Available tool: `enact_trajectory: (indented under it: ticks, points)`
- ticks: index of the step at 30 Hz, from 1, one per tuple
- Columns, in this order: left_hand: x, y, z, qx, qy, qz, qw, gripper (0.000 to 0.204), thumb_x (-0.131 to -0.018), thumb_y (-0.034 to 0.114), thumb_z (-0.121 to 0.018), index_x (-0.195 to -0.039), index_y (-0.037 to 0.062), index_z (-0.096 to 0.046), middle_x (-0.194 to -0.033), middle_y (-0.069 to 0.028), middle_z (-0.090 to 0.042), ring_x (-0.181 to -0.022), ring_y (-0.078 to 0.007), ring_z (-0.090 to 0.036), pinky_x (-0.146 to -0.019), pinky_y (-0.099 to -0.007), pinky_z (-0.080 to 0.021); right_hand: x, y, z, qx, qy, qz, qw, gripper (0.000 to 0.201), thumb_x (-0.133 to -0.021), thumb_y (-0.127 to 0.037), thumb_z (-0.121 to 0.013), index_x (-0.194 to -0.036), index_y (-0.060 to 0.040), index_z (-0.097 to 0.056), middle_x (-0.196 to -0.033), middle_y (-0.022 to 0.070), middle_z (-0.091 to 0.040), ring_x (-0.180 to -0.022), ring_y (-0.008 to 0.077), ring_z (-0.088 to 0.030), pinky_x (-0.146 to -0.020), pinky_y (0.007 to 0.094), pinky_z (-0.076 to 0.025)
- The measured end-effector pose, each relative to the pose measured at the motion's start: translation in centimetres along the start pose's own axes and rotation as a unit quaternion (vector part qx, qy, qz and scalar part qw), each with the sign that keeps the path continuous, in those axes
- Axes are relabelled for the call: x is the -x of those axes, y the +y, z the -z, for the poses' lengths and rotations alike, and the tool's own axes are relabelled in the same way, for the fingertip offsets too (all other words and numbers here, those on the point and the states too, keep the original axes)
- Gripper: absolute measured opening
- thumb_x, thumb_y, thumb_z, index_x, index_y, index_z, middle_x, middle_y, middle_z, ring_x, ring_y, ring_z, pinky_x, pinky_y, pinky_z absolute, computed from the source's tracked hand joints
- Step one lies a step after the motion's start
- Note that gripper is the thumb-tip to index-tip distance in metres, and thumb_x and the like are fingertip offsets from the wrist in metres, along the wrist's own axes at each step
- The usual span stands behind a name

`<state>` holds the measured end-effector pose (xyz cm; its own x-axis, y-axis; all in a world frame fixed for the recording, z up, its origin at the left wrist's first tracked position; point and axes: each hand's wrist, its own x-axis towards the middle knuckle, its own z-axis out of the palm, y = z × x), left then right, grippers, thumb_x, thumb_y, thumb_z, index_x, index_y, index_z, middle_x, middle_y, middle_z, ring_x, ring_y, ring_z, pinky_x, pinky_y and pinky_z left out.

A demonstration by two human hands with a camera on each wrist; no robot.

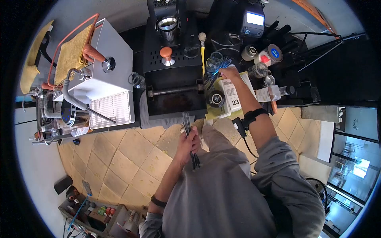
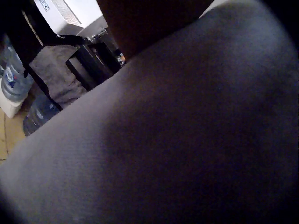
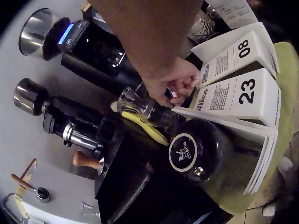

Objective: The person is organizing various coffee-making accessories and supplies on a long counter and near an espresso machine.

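Note:
My left hand (image 1: 189, 143) grips a bundle of thin dark straws (image 1: 186, 121) in front of my body, their length running upright through the fist. My right hand (image 1: 230, 73) reaches over the counter, fingers curled at more thin straws (image 1: 216, 75) with a bluish sheen. In the right wrist view the right hand (image 3: 175, 84) is beside white boxes (image 3: 247, 91) marked 23 and 08, its fingertips partly hidden. Clear glasses (image 1: 215, 57) stand just left of it. A sleeve (image 2: 163, 135) fills most of the left wrist view, hiding the left hand there.
A black knock box (image 1: 174, 99) with a crossbar is at the counter's front, below an espresso machine (image 1: 166, 39) and a wooden-handled tamper (image 1: 167, 55). A round black-lidded jar (image 1: 216, 98) is beside the boxes. A yellow-handled brush (image 1: 203, 51) lies left of the glasses.

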<state>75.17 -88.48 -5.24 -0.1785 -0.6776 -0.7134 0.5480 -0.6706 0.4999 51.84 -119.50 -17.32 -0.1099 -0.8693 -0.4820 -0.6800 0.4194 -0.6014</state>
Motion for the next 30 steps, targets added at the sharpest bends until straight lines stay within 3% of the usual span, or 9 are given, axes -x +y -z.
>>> enact_trajectory:
  ticks: [3,5,8,14,21,24,26,28,30]
  points:
    - [-0.2,0.4,0.2,-0.002,-0.004,0.005,1.000,0.029,-0.097,0.037,-0.060,-0.084,0.0138,-0.049,-0.060,0.0066,-0.035,-0.044,-0.0046,-0.031,-0.038,-0.0228,-0.024,1.0,-0.6,1.0,-0.082,0.017,0.021,0.996,0.035,-0.072,-0.033,-0.076,-0.064,0.0003,-0.068,-0.063,0.0118,-0.067,-0.053,0.0200,-0.065,-0.052,0.0350,-0.051]
    - [-0.4,0.8,0.1,-0.011,0.005,0.006,1.000,0.031,-0.097,0.039,-0.060,-0.083,0.0142,-0.048,-0.059,0.0073,-0.036,-0.045,-0.0041,-0.032,-0.038,-0.0229,-0.024,2.0,-1.6,2.1,-0.105,-0.054,-0.072,0.990,0.032,-0.080,-0.026,-0.074,-0.062,-0.0006,-0.065,-0.056,0.0089,-0.061,-0.044,0.0160,-0.056,-0.040,0.0312,-0.042]
    - [-0.6,1.4,0.0,-0.019,0.001,-0.001,1.000,0.031,-0.097,0.039,-0.060,-0.084,0.0142,-0.049,-0.060,0.0073,-0.036,-0.045,-0.0041,-0.032,-0.039,-0.0229,-0.025,3.1,-1.1,3.1,-0.122,-0.106,-0.041,0.986,0.032,-0.088,-0.028,-0.070,-0.066,-0.0055,-0.062,-0.059,0.0042,-0.060,-0.045,0.0111,-0.052,-0.038,0.0253,-0.036]
    - [-1.4,1.6,0.3,-0.012,-0.030,-0.019,0.999,0.030,-0.097,0.040,-0.061,-0.085,0.0143,-0.050,-0.060,0.0073,-0.036,-0.045,-0.0044,-0.032,-0.038,-0.0230,-0.025,4.3,-1.2,3.7,-0.116,-0.126,-0.035,0.985,0.033,-0.091,-0.027,-0.066,-0.070,-0.0012,-0.063,-0.058,0.0056,-0.059,-0.044,0.0107,-0.052,-0.035,0.0238,-0.032]
    - [-1.6,2.6,0.4,0.006,-0.021,-0.011,1.000,0.030,-0.096,0.039,-0.062,-0.085,0.0142,-0.051,-0.061,0.0067,-0.036,-0.045,-0.0043,-0.032,-0.038,-0.0228,-0.023,6.5,-1.8,5.2,-0.106,-0.168,-0.024,0.980,0.036,-0.093,-0.027,-0.062,-0.070,0.0007,-0.062,-0.055,0.0068,-0.057,-0.041,0.0102,-0.048,-0.035,0.0249,-0.031]
    - [-1.5,3.4,0.2,-0.010,-0.011,-0.005,1.000,0.032,-0.097,0.045,-0.057,-0.091,0.0140,-0.052,-0.060,0.0068,-0.034,-0.045,-0.0045,-0.030,-0.039,-0.0226,-0.021,8.4,-1.4,6.5,-0.087,-0.184,0.001,0.979,0.035,-0.091,-0.025,-0.063,-0.070,0.0027,-0.064,-0.057,0.0084,-0.060,-0.039,0.0132,-0.050,-0.036,0.0272,-0.036]
    - [-0.6,4.4,-0.3,0.113,-0.064,-0.022,0.991,0.038,-0.099,0.052,-0.048,-0.098,0.0144,-0.052,-0.061,0.0065,-0.033,-0.046,-0.0049,-0.029,-0.039,-0.0224,-0.020,11.7,-1.5,7.8,-0.100,-0.181,0.015,0.978,0.037,-0.095,-0.028,-0.061,-0.070,-0.0014,-0.060,-0.054,0.0045,-0.056,-0.040,0.0094,-0.047,-0.035,0.0243,-0.031]
    - [-0.9,4.7,-0.1,0.127,-0.073,-0.041,0.988,0.040,-0.100,0.054,-0.043,-0.100,0.0144,-0.051,-0.062,0.0061,-0.033,-0.046,-0.0050,-0.028,-0.039,-0.0221,-0.021,14.4,-0.7,8.6,-0.111,-0.137,0.023,0.984,0.036,-0.098,-0.028,-0.059,-0.071,-0.0032,-0.059,-0.052,0.0019,-0.052,-0.039,0.0085,-0.046,-0.035,0.0237,-0.032]
    - [-1.2,4.8,0.0,0.148,-0.076,-0.066,0.984,0.043,-0.101,0.056,-0.039,-0.103,0.0145,-0.050,-0.063,0.0057,-0.033,-0.046,-0.0052,-0.027,-0.039,-0.0218,-0.021,18.3,-1.2,9.4,-0.081,-0.075,0.097,0.989,0.035,-0.098,-0.027,-0.058,-0.075,-0.0014,-0.060,-0.054,0.0040,-0.055,-0.040,0.0103,-0.050,-0.037,0.0269,-0.037]
